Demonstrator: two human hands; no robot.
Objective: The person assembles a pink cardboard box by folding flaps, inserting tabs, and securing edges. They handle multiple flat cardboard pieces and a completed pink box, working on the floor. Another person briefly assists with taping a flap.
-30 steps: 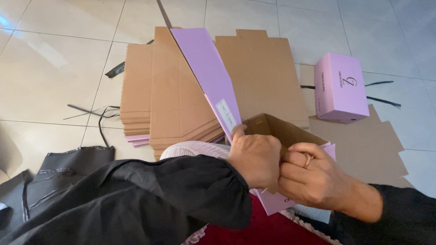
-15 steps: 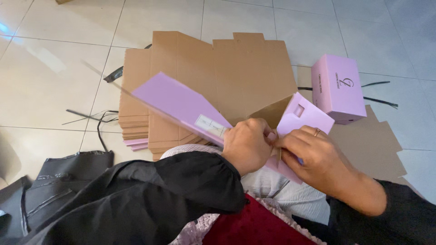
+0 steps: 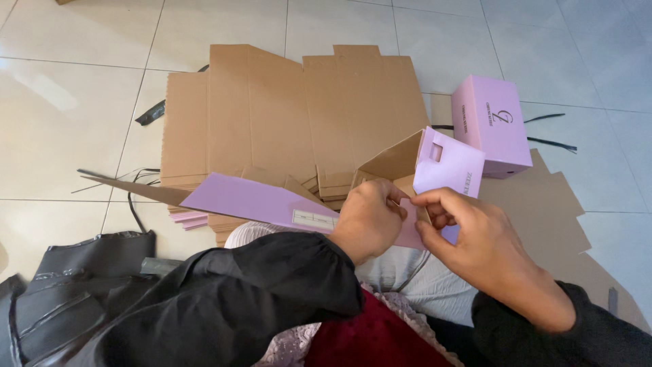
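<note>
I hold a half-folded cardboard box (image 3: 448,166), lilac outside and brown inside, over my lap. My left hand (image 3: 370,217) grips its lower edge near the middle, fingers curled over a flap. My right hand (image 3: 468,234) pinches a small lilac flap beside it, fingertips touching the left hand's. A long lilac panel (image 3: 258,202) of the same box juts out to the left, nearly flat, with a small white label. An upright end flap with a handle cut-out stands above my right hand.
A stack of flat brown box blanks (image 3: 299,115) lies on the tiled floor ahead. A finished lilac box (image 3: 492,122) stands at the right on a flat brown sheet (image 3: 550,204). Black plastic bags (image 3: 75,285) lie at the lower left; black straps trail on the floor.
The long lilac panel has swung down from upright to nearly flat, pointing left. The end flap with the cut-out has come up. Both hands stayed together on the box's near edge.
</note>
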